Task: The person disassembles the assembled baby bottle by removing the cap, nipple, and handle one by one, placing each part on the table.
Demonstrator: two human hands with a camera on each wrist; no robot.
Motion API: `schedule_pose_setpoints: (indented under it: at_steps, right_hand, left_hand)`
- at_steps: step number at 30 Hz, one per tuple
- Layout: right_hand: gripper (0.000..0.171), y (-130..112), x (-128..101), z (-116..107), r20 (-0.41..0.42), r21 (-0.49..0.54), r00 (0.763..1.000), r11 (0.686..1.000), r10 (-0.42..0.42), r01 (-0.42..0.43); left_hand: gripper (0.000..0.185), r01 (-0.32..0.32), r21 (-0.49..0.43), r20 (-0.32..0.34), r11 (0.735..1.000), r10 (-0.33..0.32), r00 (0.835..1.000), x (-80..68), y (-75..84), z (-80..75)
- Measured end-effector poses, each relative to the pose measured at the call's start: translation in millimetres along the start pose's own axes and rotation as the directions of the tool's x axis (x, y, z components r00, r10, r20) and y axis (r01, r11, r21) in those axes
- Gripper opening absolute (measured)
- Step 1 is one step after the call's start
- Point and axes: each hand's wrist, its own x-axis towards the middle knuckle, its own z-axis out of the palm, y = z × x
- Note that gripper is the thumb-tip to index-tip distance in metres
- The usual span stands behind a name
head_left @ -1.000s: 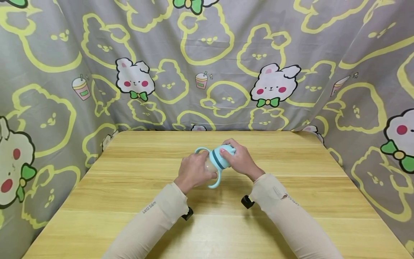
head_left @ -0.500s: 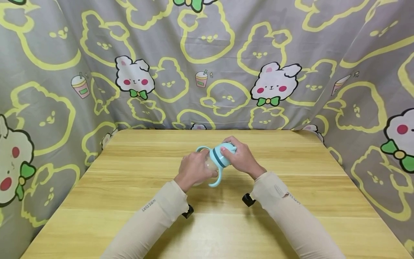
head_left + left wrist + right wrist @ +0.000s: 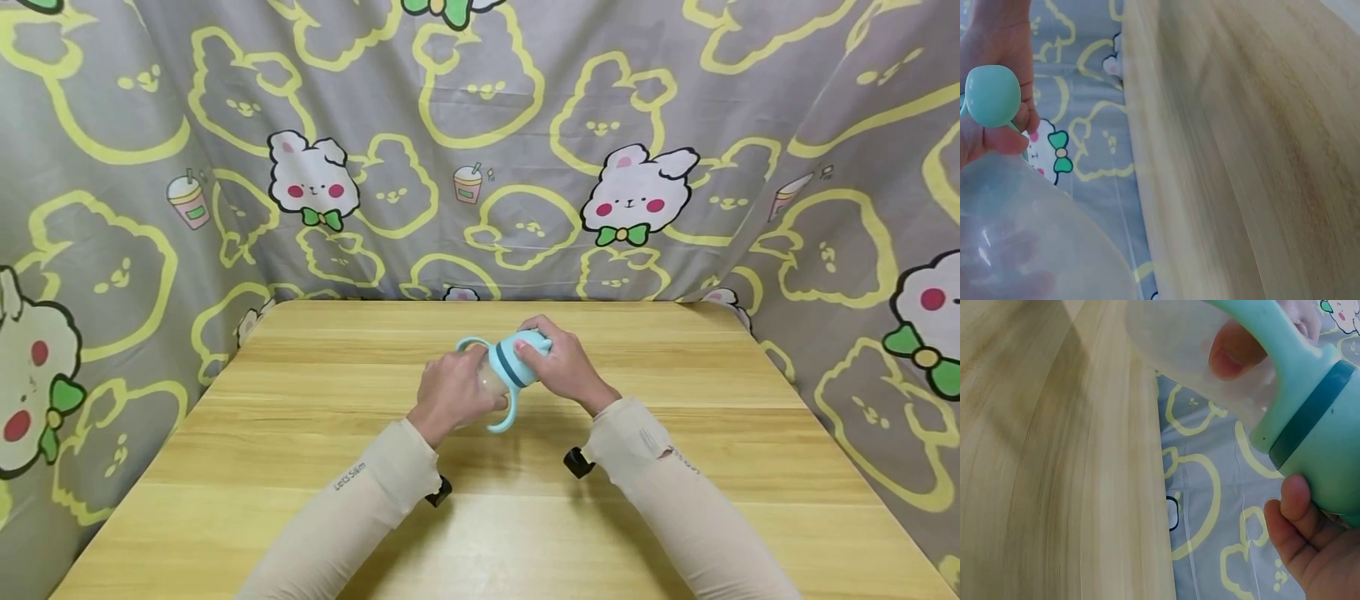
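Observation:
A baby bottle (image 3: 491, 382) with a translucent body is held tilted over the table, its light-blue cap (image 3: 527, 369) toward the right. Two curved handles stick out from its collar; one handle (image 3: 1272, 337) crosses the top of the right wrist view. My left hand (image 3: 452, 387) grips the body, its fingers showing through the clear wall in the left wrist view. Around the cap curls my right hand (image 3: 567, 364), thumb on top in the head view. A dark teal band (image 3: 1313, 415) runs between cap and collar.
The wooden table (image 3: 315, 367) spreads under both hands. Behind it and at both sides hangs a grey curtain (image 3: 420, 200) with yellow outlines and rabbit faces. A black camera mount (image 3: 577, 462) sticks out below the right wrist, another (image 3: 438, 492) below the left.
Both hands and the bottle have shifted very slightly to the right. The grips on body and cap look the same.

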Motion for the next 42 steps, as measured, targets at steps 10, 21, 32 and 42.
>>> schedule_pose_setpoints:
  at_steps: [10, 21, 32, 42]
  right_hand:
    - [0.021, 0.5, -1.9, -1.7, 0.003, 0.015, 1.0, 1.0, 0.01, -0.01]
    - [0.021, 2.2, -4.1, -2.8, 0.004, 0.014, 1.0, 1.0, -0.024, 0.024]
    - [0.021, 3.7, -4.8, -2.5, -0.002, 0.02, 0.999, 0.999, -0.035, 0.035]
    - [0.022, 2.5, -5.3, -4.3, 0.0, 0.023, 0.999, 0.999, -0.042, 0.042]
  left_hand:
    - [0.058, -0.025, 0.018, -0.034, 1.0, 0.026, 0.999, -1.9, 1.4, 0.1]
    - [0.061, -0.036, 0.016, -0.008, 0.999, 0.036, 0.999, -2.4, 1.9, -1.5]
    - [0.062, -0.025, 0.016, 0.033, 1.0, 0.025, 0.999, -2.0, 2.4, -5.1]
    - [0.062, -0.025, 0.004, 0.05, 1.0, 0.024, 0.998, -1.2, 2.6, -6.2]
